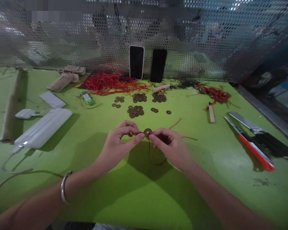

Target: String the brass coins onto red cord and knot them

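Observation:
A round, dark bronze-coloured coin with a hole in its middle (148,130) is held up between my hands above the table. My left hand (120,139) is closed, thumb and forefinger pinching at the coin's left side, where a dark edge shows between the fingertips. On the other side my right hand (170,143) pinches a thin red cord (157,164) against the coin. The cord hangs in a loop below the fingers, and its loose ends stick out beyond my right hand. Exactly how it passes through the coin is hidden by the fingertips.
Coin piles (135,111) lie ahead on the green table (105,204). Behind them are tangled red cords (110,84) and two phones (136,62) leaning on perforated metal. A white power bank (44,127) lies left; red-handled scissors-like tool (254,150) and a black brush (273,143) lie right.

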`<state>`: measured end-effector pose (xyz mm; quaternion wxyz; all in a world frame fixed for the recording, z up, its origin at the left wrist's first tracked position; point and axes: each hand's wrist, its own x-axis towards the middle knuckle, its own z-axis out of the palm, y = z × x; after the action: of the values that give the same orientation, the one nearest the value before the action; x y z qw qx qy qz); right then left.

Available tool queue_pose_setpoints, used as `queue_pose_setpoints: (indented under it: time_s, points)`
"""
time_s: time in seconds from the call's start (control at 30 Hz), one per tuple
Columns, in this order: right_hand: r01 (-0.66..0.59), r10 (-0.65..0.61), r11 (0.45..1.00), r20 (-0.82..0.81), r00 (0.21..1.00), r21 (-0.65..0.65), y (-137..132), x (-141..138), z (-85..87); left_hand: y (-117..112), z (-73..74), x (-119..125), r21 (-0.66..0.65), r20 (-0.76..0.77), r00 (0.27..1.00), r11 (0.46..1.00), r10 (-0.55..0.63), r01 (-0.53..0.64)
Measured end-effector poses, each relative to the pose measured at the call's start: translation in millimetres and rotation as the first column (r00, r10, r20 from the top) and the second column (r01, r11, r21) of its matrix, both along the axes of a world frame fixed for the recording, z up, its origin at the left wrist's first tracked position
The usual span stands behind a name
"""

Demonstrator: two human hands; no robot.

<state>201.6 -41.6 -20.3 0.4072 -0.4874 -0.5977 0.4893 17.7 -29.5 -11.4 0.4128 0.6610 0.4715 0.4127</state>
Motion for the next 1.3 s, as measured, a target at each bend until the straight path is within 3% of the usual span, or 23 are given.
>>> queue_pose_setpoints:
  time_s: [0.2,0.33,0.47,0.67,0.8,0.93,1.13,1.3]
  points:
    - [-0.089,0.058,0.987,0.214,0.975,0.137,-1.6,0.9,3.7,0.6,0.6,-0.7,-0.024,-0.016,1.000,1.000,-0.005,0.005]
    - [-0.077,0.002,0.966,0.291,0.957,0.247,-3.1,5.2,8.6,1.5,0.2,-2.2,-0.028,-0.025,0.999,0.999,-0.020,0.019]
    - [-0.023,-0.069,0.943,0.263,0.962,0.331,-4.0,12.3,14.5,2.0,-1.6,-2.9,-0.010,-0.042,0.998,0.999,-0.048,0.048]
    - [0.051,-0.074,0.973,0.096,0.993,0.226,-1.4,17.0,17.0,2.4,-1.2,-1.8,-0.035,0.008,0.988,0.987,-0.155,0.156]
    - [0.003,-0.068,0.955,0.210,0.975,0.298,3.8,17.5,14.5,2.8,-0.1,-3.0,-0.040,0.056,0.984,0.984,-0.170,0.173]
    - [-0.080,-0.039,0.916,0.286,0.957,0.392,5.7,16.3,14.1,2.5,-0.5,-3.4,-0.004,0.005,0.986,0.986,-0.165,0.165]
    - [-0.093,0.002,0.939,0.265,0.964,0.330,2.3,14.0,15.9,1.6,0.7,-1.5,0.034,-0.072,0.989,0.990,-0.133,0.135]
    - [-0.046,0.031,0.991,0.118,0.993,0.126,2.6,10.9,9.9,1.4,-0.3,-1.5,0.036,-0.042,0.996,0.996,-0.084,0.085]
